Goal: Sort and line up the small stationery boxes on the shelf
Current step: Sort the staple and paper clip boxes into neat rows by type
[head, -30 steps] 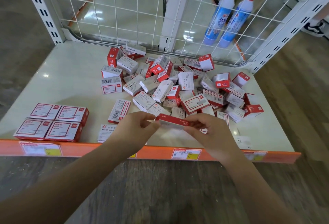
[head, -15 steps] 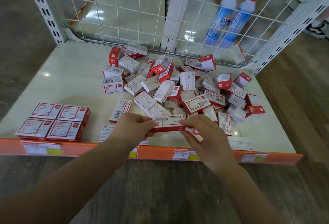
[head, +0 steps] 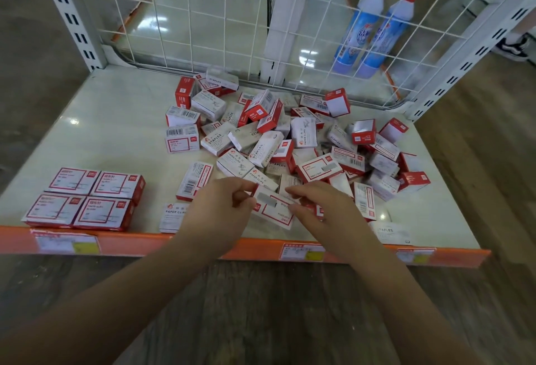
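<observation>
Both hands hold one red and white box (head: 274,209) just above the shelf's front edge. My left hand (head: 220,208) pinches its left end, my right hand (head: 322,211) pinches its right end. The box's white face with a red frame is tilted towards me. Behind the hands lies a loose pile of small red and white boxes (head: 290,138), several marked STAPLES or PAPER CLIPS. At the front left, four red-framed boxes (head: 84,199) lie flat in a neat two by two block.
The pale shelf board (head: 110,129) has an orange front strip (head: 139,244) with price labels. A white wire grid (head: 220,16) closes the back. Two blue bottles (head: 374,25) stand behind the grid. Loose flat boxes lie near the front edge: PAPER CLIPS (head: 172,215), STAPLES (head: 390,231).
The box between my hands has turned from edge-on to its framed white face towards me. Both hands stayed near the shelf's front middle.
</observation>
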The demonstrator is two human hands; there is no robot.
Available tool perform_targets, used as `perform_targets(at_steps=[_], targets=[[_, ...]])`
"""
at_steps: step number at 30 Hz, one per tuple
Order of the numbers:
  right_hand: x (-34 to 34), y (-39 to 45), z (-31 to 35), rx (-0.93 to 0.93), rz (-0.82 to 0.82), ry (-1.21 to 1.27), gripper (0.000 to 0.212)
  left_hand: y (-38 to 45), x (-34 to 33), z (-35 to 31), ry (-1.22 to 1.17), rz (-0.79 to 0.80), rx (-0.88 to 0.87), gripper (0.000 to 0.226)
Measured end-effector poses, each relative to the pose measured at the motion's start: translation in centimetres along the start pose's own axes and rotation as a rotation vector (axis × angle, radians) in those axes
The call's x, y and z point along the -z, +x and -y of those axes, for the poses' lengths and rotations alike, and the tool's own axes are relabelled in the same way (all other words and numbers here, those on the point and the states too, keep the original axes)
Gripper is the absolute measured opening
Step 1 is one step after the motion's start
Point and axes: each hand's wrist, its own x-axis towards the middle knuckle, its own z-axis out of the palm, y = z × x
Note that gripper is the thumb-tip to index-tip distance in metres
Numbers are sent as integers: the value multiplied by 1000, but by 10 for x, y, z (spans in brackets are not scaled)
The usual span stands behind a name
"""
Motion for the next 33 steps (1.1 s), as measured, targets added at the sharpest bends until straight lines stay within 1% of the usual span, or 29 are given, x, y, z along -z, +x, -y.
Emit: perform_targets(at_steps=[4, 9, 11, 14, 16, 18, 21, 23, 24, 25, 28, 33], targets=[[3, 8, 7, -12, 82, 64, 29, -1, -2, -1, 51, 45, -18, 30], [2, 9, 6, -69, 111, 198, 21, -1, 0, 2, -7, 57, 3, 39], [0, 7, 4, -99, 84, 257, 18, 0, 0, 2, -44, 54, 21, 44], [2, 5, 2, -142, -23, 360, 11, 0, -2, 4, -38, 48, 45, 45], [3, 6, 0, -169, -110, 431, 14, -2, -5, 6, -32, 67, 64, 38], [3, 7, -1, -205, -172, 484, 18, -5, -9, 5, -19, 133, 88, 30], [1, 7, 2, -230, -195, 542, 25, -9, -16, 1, -66, 264, 141, 30], [-1, 6, 2, -198, -194, 543, 36, -10, -18, -1, -124, 300, 175, 31], [-1, 6, 3, -176, -188, 531, 41, -11, -19, -2, -146, 298, 187, 31], [-2, 6, 4, -154, -180, 518, 41, -11, -19, -1, -169, 288, 198, 31], [-3, 5, 5, -114, -164, 535, 36, -12, -19, -1, -222, 250, 225, 30], [-6, 7, 5, -152, -225, 631, 28, -11, -17, 0, -309, 141, 236, 30]])
